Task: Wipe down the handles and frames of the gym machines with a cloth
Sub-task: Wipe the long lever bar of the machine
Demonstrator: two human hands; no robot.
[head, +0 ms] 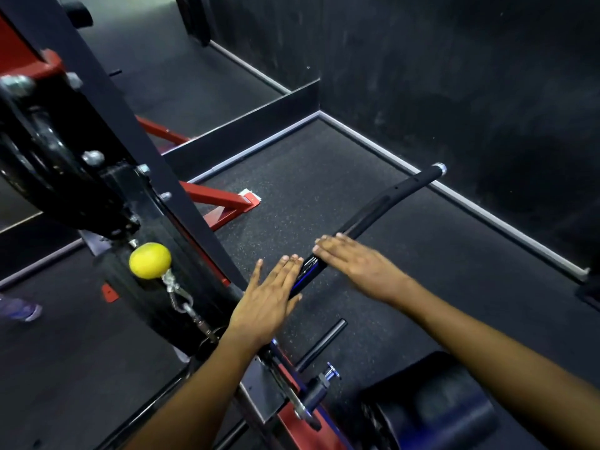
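A black lat pulldown bar (376, 209) hangs out to the right of the black and red machine frame (136, 131). Its chrome end cap points up right. My left hand (269, 303) lies flat with fingers straight, over the bar's inner end. My right hand (360, 264) is flat too, palm down, resting over the bar just right of the left hand. Both hands hold nothing. No cloth is in view.
A yellow ball stopper (150, 260) on a cable with a chrome clip hangs at the frame. A black padded seat (435, 407) sits bottom right. A short black peg (321, 345) juts out below the hands. Dark walls close the right side; a person's shoe (22, 310) shows at left.
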